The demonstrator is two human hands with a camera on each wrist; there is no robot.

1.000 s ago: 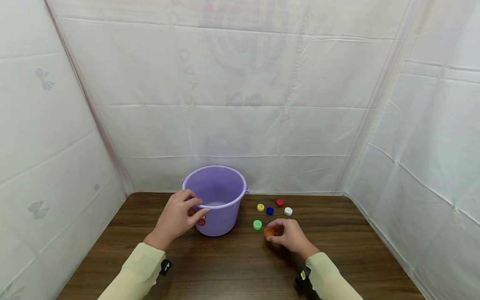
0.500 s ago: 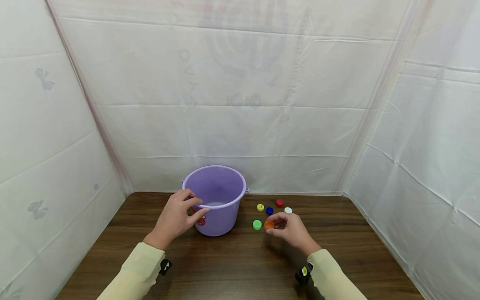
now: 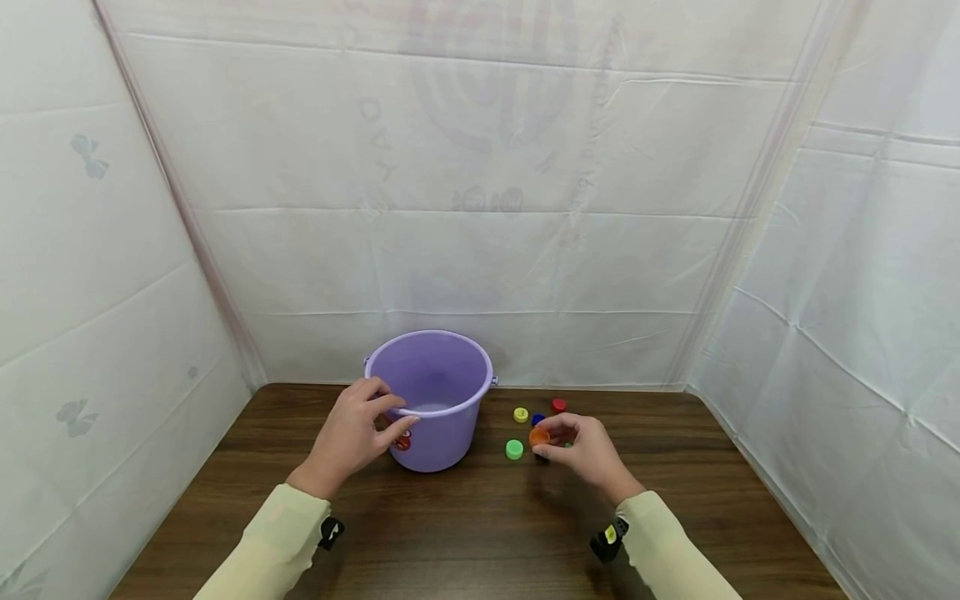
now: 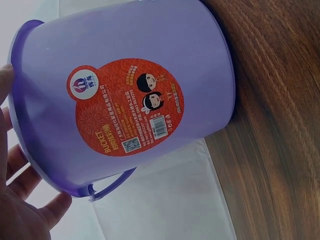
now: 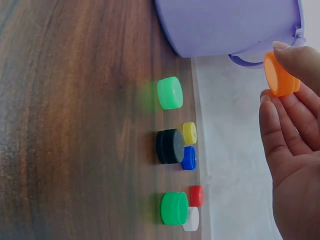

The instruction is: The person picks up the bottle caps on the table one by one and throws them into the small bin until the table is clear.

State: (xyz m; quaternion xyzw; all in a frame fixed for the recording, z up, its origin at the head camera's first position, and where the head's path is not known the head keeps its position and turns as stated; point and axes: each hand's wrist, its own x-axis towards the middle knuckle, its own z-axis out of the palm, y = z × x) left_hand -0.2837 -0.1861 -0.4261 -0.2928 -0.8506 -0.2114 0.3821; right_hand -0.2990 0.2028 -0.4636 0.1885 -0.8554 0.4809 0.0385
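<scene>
A purple bucket stands upright on the wooden table. My left hand grips its near-left rim, and in the left wrist view the bucket's red label faces the camera. To the right of the bucket, my right hand pinches an orange bottle cap between thumb and fingers, raised over the table. Close by lie a light green cap, a black cap and a darker green cap. The right hand covers most of these last two in the head view.
Behind them sit a yellow cap, a blue cap, a red cap and a white cap. White sheeting walls the back and both sides of the table.
My right hand has lifted the orange cap and shifted a little toward the back, now hiding the white cap in the head view. The left hand stays at the bucket rim.
</scene>
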